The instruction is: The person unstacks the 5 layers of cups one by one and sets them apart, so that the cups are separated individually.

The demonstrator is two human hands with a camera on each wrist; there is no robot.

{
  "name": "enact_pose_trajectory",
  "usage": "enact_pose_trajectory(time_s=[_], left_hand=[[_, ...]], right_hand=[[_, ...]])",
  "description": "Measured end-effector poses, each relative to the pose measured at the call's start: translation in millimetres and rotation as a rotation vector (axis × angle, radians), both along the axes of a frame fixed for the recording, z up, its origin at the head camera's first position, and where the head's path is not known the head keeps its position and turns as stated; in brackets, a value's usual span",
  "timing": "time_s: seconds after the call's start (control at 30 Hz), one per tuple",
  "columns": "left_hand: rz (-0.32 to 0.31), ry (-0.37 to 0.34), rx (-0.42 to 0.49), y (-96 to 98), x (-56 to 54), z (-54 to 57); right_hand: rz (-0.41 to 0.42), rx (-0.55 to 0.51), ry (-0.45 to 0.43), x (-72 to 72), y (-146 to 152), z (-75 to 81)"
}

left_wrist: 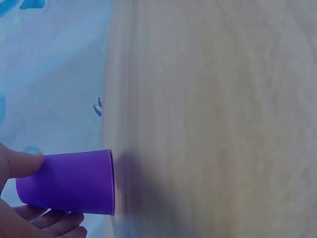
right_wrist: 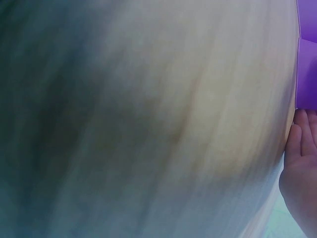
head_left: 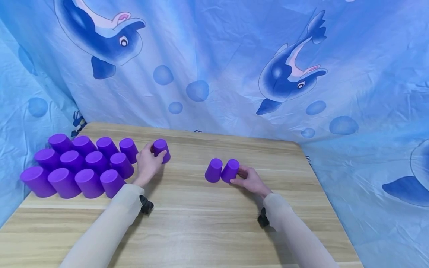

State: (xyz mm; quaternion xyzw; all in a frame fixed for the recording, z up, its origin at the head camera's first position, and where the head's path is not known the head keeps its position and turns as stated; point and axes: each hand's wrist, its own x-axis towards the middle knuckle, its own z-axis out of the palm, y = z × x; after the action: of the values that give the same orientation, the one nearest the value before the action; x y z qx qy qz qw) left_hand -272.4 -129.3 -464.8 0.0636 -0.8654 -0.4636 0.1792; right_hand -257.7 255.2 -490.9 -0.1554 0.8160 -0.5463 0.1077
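Observation:
In the head view, my left hand (head_left: 149, 163) holds an upside-down purple cup (head_left: 161, 150) just right of a block of cups. The left wrist view has the thumb (left_wrist: 25, 163) on one side of this cup (left_wrist: 69, 182) and the fingers on the other. On the right, two more purple cups stand mouth down side by side, their bases touching or nearly so. My right hand (head_left: 250, 180) grips the right one (head_left: 230, 172), thumb in front; the left one (head_left: 213, 171) stands free. Only the edge of the right wrist view catches that hand (right_wrist: 302, 168) and cup (right_wrist: 307, 74).
Several upside-down purple cups (head_left: 72, 160) stand in three rows on the left of the wooden table (head_left: 187, 223). A blue curtain (head_left: 218, 56) with dolphin pictures hangs behind the table's back edge and along its sides.

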Motion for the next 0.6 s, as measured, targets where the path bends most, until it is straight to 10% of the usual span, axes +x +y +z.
enact_pose_trajectory(time_s=[0.6], left_hand=[[0.102,-0.055,-0.012,-12.6,0.7,3.5]], right_hand=[[-0.028,0.01,0.006,-2.1,2,-6.5]])
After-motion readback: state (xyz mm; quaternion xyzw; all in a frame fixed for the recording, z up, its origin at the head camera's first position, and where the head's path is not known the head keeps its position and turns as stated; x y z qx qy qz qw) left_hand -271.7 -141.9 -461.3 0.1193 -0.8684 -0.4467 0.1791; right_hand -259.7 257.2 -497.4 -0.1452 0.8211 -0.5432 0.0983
